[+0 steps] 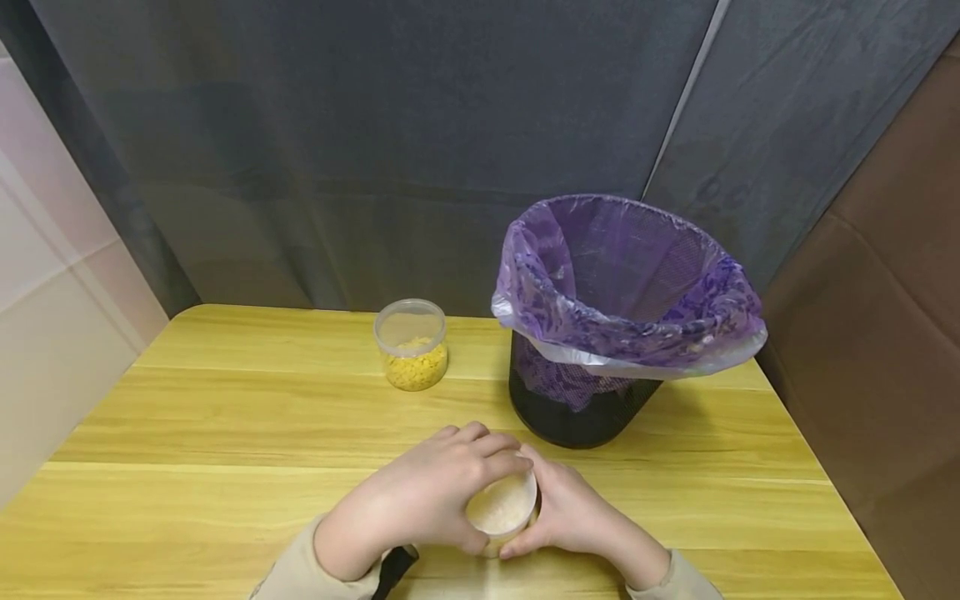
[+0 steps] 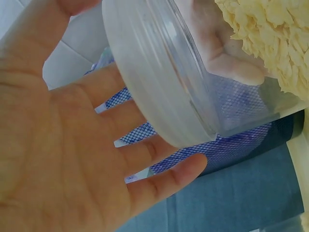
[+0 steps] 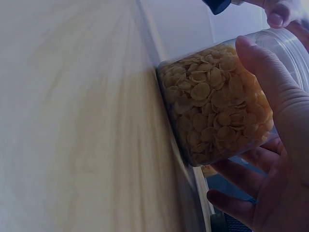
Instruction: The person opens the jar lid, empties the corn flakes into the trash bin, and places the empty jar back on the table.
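Note:
A clear plastic jar (image 3: 217,106) of pale yellow flakes stands on the table before me, a translucent whitish lid (image 2: 140,72) over its mouth. From above, my left hand (image 1: 431,492) spans the lid, thumb at the near edge and fingers at the far one. My right hand (image 1: 573,510) grips the jar's body from the right, as the right wrist view shows, with the thumb (image 3: 263,67) on one side and fingers around the other. Whether the lid sits fully down cannot be told.
Further back stands another clear jar (image 1: 417,367), lidless, partly filled with yellow flakes. A black mesh bin (image 1: 558,421) lined with a purple bag (image 1: 637,337) stands at the back right, close beyond my right hand. A grey curtain (image 1: 337,150) hangs behind the wooden table (image 1: 225,417).

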The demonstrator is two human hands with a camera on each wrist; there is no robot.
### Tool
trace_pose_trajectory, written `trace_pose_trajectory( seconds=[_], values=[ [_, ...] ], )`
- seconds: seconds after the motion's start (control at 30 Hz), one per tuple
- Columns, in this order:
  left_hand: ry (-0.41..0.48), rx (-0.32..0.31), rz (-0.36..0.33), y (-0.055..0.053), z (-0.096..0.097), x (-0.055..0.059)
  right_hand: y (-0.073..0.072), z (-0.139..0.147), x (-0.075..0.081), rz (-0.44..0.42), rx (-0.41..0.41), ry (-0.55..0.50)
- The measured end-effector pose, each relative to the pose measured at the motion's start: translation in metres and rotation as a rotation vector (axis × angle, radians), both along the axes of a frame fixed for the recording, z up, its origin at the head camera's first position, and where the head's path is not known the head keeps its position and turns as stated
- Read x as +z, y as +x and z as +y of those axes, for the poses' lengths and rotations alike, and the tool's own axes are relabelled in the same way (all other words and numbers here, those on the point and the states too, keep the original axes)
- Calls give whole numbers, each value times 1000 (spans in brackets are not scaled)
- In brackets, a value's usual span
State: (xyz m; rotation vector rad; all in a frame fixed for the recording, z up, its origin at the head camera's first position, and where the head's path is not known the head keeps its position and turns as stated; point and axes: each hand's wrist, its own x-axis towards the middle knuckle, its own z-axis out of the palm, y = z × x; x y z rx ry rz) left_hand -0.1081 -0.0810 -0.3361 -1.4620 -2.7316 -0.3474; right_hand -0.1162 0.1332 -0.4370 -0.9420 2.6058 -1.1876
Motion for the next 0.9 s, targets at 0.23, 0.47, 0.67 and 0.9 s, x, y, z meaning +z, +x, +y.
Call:
trace_pose_trajectory(
  seconds=[0.23,0.47,0.67,0.9],
  values=[
    [15,15,10,-1,1,-1,-1,0,1,-22,3,-7],
    [33,33,54,-1,3,-3,0,0,1,-22,-6,2],
    [37,70,121,-1,6,-5,-1,0,1,-36,-17,6],
    [-1,106,189,-1,10,-6,-1,0,0,-41,-27,7]
  ],
)
